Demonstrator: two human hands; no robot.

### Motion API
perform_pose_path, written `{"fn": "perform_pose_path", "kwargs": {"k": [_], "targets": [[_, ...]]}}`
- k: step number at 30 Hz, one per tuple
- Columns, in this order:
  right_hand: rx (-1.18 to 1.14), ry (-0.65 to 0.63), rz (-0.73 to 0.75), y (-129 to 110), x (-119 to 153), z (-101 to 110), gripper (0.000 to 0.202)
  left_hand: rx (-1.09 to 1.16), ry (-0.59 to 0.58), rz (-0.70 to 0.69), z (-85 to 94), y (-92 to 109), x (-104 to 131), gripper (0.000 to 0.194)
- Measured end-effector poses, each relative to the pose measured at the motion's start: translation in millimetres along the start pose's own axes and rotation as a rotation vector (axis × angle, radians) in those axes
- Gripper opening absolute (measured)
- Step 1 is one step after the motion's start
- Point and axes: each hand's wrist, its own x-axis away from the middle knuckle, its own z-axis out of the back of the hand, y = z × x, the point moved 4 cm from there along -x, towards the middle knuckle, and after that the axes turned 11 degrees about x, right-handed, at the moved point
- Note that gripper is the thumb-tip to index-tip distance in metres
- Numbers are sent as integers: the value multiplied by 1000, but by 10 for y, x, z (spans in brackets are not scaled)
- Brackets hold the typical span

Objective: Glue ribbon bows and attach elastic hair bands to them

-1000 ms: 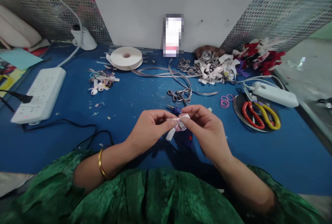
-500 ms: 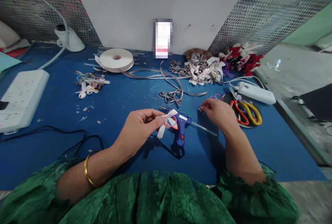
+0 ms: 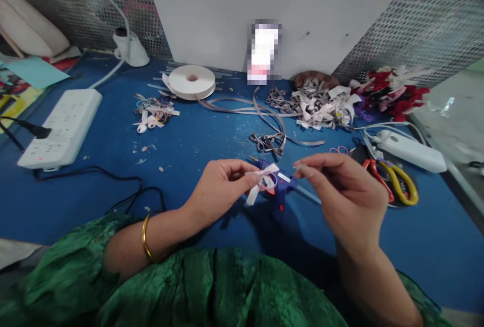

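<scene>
Between its thumb and fingers, my left hand (image 3: pixel 223 185) pinches a pale pink ribbon bow (image 3: pixel 268 169) with a thin purplish hair elastic at it. My right hand (image 3: pixel 346 198) is closed in a pinch just right of the bow, apart from it. Something tiny and pale may be at its fingertips, too small to name. Below and behind the bow lies a blue hot glue gun (image 3: pixel 282 195), partly covered by it, with a clear glue stick (image 3: pixel 309 195) out of its back. Small grey ribbon bows (image 3: pixel 268 142) lie beyond the gun.
Scissors (image 3: pixel 401 180) with red and yellow handles and a white adapter (image 3: pixel 412 150) lie at right. Behind are a ribbon spool (image 3: pixel 191 79), a heap of bows (image 3: pixel 321 107) and a phone (image 3: pixel 263 52). Finished-looking hair ties (image 3: pixel 155 115) and a power strip (image 3: pixel 62 127) are at left.
My right hand has risen from the table by the pink elastics and come left, close to the bow. My left hand keeps its pinch. The whole view has swung a little left.
</scene>
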Motion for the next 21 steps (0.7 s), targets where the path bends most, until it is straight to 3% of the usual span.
{"fn": "perform_pose_path", "kwargs": {"k": [4, 8, 21], "targets": [[-37, -75, 123, -217, 164, -127, 17, -9, -42, -24, -3, -13, 7, 16], [113, -78, 240, -232, 198, -183, 20, -8, -46, -14, -14, -28, 9, 15], [272, -71, 281, -200, 216, -211, 21, -66, -9, 1, -15, -27, 10, 16]]}}
